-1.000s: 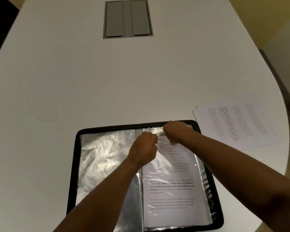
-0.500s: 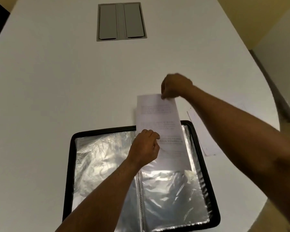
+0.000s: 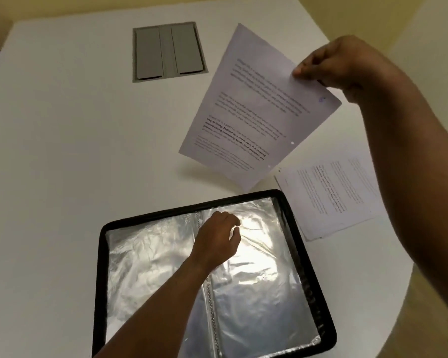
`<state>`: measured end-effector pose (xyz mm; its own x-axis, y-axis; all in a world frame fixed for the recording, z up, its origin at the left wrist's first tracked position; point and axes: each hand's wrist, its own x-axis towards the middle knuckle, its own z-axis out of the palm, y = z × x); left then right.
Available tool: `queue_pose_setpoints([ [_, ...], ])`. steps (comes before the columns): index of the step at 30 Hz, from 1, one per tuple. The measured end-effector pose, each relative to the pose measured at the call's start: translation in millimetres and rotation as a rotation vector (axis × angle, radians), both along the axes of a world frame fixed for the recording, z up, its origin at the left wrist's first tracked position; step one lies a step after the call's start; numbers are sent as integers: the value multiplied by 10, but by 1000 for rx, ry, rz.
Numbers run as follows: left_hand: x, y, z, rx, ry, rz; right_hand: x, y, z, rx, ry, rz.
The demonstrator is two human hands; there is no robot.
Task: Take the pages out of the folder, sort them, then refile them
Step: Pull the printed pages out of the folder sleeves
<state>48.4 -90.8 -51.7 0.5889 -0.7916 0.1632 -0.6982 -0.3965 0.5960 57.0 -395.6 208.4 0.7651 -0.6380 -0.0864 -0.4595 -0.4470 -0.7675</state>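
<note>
Right hand pinches white printed page above white bench; left hand, fingers curled, pinches clear sleeve of open black folder.

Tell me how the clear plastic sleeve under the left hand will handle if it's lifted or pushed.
The sleeve looks thin and crinkled, so it would likely flop and buckle rather than hold its shape. Its glossy surface suggests it may slip under the left hand. It seems bound at the folder's spine, so a push would probably bunch it rather than slide it free.

One head-worn camera looks steeply down, close over the table.
</note>
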Motion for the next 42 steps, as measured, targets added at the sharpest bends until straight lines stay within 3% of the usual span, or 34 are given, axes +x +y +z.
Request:
queue_pose_setpoints([
  [4, -24, -22, 12, 12, 24, 0, -383, -463, -199, 125, -28, -98],
  [11, -55, -156, -36, 47, 89, -8, -1092, -1245, -554, 340, 119, -218],
  [16, -125, -357, -84, 75, 132, -21, -1503, -1551, -1093, 318, 289, -347],
  [24, -237, -645, -148, 161, 226, -4, -1949, -1781, -2038, 365, 378, -502],
  [30, -329, -766, -152, 164, 279, -22, -2136, -1921, -2450, 212, 360, -523],
  [34, -385, -804, -123, 161, 321, -17, -2099, -1672, -2533, -129, 256, -602],
  [38, -414, -790, -80, 129, 349, 35, -2027, -938, -2689, -251, 48, -587],
  [42, -442, -711, 0, 62, 379, 114, -2058, 138, -2796, -184, -13, -441],
])
